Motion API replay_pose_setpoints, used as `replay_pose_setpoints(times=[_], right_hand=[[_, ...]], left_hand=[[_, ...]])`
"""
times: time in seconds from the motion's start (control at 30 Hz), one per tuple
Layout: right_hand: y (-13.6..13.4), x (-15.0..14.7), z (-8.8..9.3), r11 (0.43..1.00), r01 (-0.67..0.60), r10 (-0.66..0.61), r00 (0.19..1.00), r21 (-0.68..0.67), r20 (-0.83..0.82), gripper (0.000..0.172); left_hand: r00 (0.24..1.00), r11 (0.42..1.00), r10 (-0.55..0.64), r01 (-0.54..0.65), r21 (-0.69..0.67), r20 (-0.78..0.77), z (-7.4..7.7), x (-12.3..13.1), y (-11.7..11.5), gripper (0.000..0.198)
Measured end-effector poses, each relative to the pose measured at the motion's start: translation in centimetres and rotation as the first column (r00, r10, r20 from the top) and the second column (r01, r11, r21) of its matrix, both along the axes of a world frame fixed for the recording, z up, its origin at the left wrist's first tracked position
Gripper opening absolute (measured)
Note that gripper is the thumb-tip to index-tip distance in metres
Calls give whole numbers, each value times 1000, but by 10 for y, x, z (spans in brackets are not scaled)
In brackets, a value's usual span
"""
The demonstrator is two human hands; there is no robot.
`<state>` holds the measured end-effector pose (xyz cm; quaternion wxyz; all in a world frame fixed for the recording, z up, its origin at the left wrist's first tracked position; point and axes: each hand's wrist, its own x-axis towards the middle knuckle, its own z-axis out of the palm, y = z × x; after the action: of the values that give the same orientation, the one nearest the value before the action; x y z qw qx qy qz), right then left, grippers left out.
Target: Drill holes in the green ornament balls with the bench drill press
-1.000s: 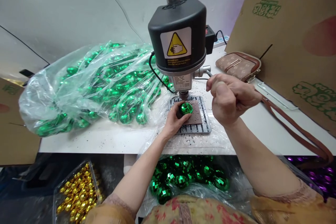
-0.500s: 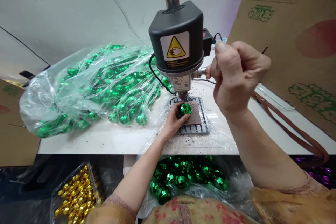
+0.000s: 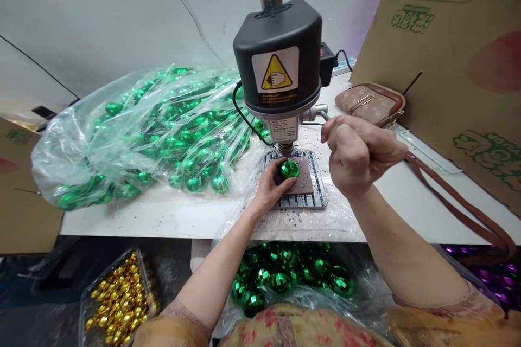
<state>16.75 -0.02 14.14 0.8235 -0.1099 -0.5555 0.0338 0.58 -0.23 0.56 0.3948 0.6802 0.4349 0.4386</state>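
Note:
A black bench drill press [image 3: 278, 59] stands on the white table [image 3: 163, 214]. My left hand [image 3: 271, 188] is closed around a green faceted ball [image 3: 288, 168] and holds it on the press's slotted base plate [image 3: 313, 198], right under the spindle. My right hand [image 3: 360, 154] is a fist around the press's feed lever [image 3: 321, 112], pulled down at the machine's right side.
A clear bag of green balls [image 3: 142, 130] lies on the table's left. More green balls [image 3: 285, 276] fill a bag below the table edge. A tray of gold balls [image 3: 116, 295] sits lower left. A brown strapped purse [image 3: 370, 102] and cardboard [image 3: 456, 54] stand right.
My right hand had swung up with the lever half a second ago; now it has come back down to the lower position. The left hand has kept the ball in place.

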Motion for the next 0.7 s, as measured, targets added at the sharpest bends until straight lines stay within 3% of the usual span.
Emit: replay_pose_setpoints(times=[0.3, 0.5, 0.6, 0.7], right_hand=[[7, 5, -16, 990, -5, -5, 997, 142, 72, 45], [4, 6, -23, 994, -3, -10, 993, 110, 114, 44], [-1, 4, -14, 999, -3, 1, 998, 40, 62, 49], [-4, 3, 12, 997, -33, 32, 999, -75, -13, 50]], left_hand=[[1000, 1000, 7, -7, 24, -8, -1, 0, -1, 57], [1000, 1000, 13, -13, 22, -26, 0, 0, -1, 56], [999, 999, 26, -26, 21, -20, 1, 1, -1, 57], [1000, 1000, 22, -22, 14, 8, 2, 2, -2, 57]])
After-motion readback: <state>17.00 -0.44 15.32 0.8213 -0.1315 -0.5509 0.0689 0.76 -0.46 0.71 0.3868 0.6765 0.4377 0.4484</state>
